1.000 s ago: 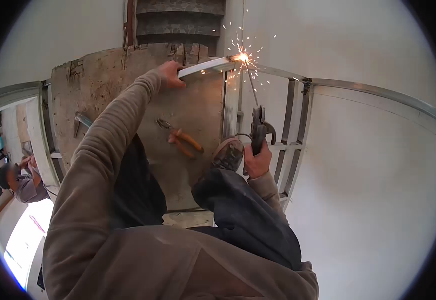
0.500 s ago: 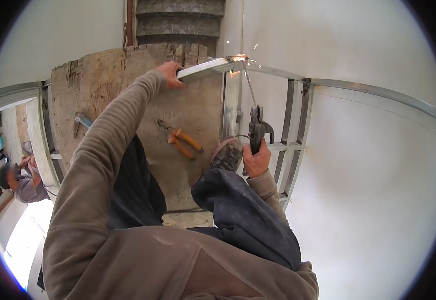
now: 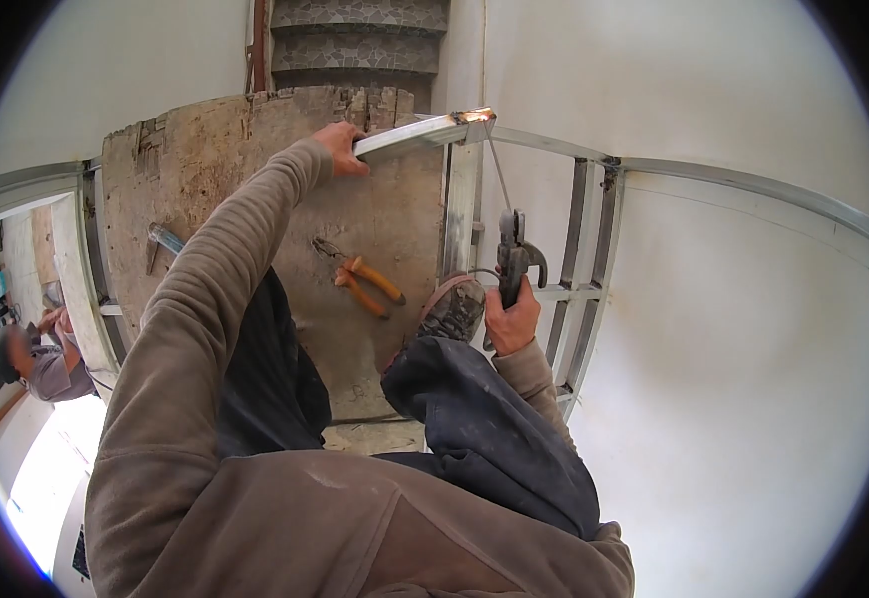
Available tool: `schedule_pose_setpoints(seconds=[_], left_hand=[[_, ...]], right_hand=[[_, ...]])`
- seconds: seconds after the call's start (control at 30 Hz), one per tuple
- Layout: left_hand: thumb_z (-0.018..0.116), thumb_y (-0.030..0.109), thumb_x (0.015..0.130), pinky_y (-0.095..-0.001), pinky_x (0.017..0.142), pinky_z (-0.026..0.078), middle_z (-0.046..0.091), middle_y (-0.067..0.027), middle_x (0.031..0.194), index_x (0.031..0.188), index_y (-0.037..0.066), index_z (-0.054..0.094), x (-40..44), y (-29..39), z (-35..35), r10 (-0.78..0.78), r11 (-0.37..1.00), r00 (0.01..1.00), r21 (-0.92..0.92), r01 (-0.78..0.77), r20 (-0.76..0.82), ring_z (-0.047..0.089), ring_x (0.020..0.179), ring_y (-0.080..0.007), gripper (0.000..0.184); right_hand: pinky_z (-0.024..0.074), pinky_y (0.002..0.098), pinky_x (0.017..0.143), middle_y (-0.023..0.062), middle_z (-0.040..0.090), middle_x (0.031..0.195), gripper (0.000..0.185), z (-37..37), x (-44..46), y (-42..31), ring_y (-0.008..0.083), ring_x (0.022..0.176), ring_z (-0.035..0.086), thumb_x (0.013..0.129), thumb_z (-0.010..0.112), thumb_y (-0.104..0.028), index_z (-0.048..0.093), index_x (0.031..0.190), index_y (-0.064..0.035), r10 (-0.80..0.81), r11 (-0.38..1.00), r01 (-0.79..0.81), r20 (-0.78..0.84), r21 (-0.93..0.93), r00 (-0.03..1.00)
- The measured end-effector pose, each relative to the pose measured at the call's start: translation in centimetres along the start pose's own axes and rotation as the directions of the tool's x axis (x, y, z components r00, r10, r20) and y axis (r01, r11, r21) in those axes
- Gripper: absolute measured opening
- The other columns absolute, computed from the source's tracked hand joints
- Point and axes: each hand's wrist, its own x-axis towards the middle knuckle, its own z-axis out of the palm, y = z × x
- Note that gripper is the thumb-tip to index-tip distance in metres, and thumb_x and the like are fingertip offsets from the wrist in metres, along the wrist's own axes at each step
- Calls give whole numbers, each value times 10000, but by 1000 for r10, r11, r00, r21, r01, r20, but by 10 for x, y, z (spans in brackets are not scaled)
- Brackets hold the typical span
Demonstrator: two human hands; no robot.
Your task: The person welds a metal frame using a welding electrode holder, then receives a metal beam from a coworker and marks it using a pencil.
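Observation:
My left hand is closed round the near end of a pale metal tube. The tube's far end meets the metal frame and glows orange at the joint. In my right hand is a black welding electrode holder, gripped by its handle. A thin welding rod rises from its jaws, and the tip is at or very close to the glowing joint. Pliers with orange handles lie on the worn wooden board below the tube.
A hammer lies on the board, partly behind my left sleeve. Stone-patterned steps rise beyond the board. Metal uprights stand at the right beside a white wall. Another person is at the far left. My shoe rests near the frame.
The bright sparks around the joint have gone, leaving an orange glow. Both my hands hold nearly the same position. The other person's head has shifted slightly.

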Motion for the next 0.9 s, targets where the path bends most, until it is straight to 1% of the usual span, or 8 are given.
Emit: schedule_pose_setpoints(seconds=[0.07,0.17,0.27,0.57,0.7,0.8,0.83,0.9], left_hand=[[762,303,656,-349,850,513,706,-179,970,1127,-33,665,1,0,0,-1,1000,1000,2,1,2,681,876,-278,588],[763,305,657,-347,860,511,706,-179,983,1134,-31,664,0,1,0,-16,1000,1000,-6,16,7,682,886,-282,591],[764,306,658,-345,870,509,706,-180,994,1138,-31,662,-1,3,-2,-26,1000,1000,-4,26,6,682,896,-283,595],[763,298,660,-344,867,510,705,-182,999,1130,-34,667,0,4,-1,-22,1000,1000,1,22,8,680,893,-280,583],[774,285,660,-344,866,521,716,-169,988,1113,40,702,5,-1,1,-6,999,1000,38,6,14,689,888,-283,521],[783,315,635,-352,838,526,720,-145,970,1113,75,709,-3,-6,16,73,986,958,164,-28,-279,691,897,-270,540],[778,324,628,-358,834,526,719,-146,960,1115,79,708,4,-7,5,-14,998,998,57,18,-56,691,891,-268,549],[767,324,627,-367,811,534,716,-162,946,1118,68,702,2,-8,2,-7,1000,1000,8,6,20,694,869,-282,558]], right_hand=[[461,289,576,80,619,708,320,0,0,-2,115,590,543,825,615,-90,626,1130,7,3,1000,-3,-3,-2,1000],[444,387,501,152,554,594,209,2,1,-3,289,505,576,804,629,-133,559,929,20,-48,999,49,-50,16,998],[455,289,563,80,612,692,319,1,0,-1,117,578,537,822,619,-95,628,1125,6,-13,1000,13,-13,-14,1000],[459,294,574,84,611,698,322,0,0,-2,128,583,545,824,614,-95,625,1130,5,-8,1000,8,-3,-8,1000],[440,390,500,178,564,605,212,4,1,3,347,522,576,803,629,-136,546,921,19,-83,997,83,-45,7,996],[445,392,507,175,563,609,213,3,1,2,341,526,580,803,633,-140,543,912,20,-175,984,176,-73,8,982],[450,391,512,170,563,610,209,3,1,-1,333,529,586,804,632,-142,545,908,17,-110,993,111,-61,27,992],[461,386,520,155,562,609,195,4,2,-4,314,530,597,808,631,-144,550,900,9,-113,992,116,-81,40,990]])
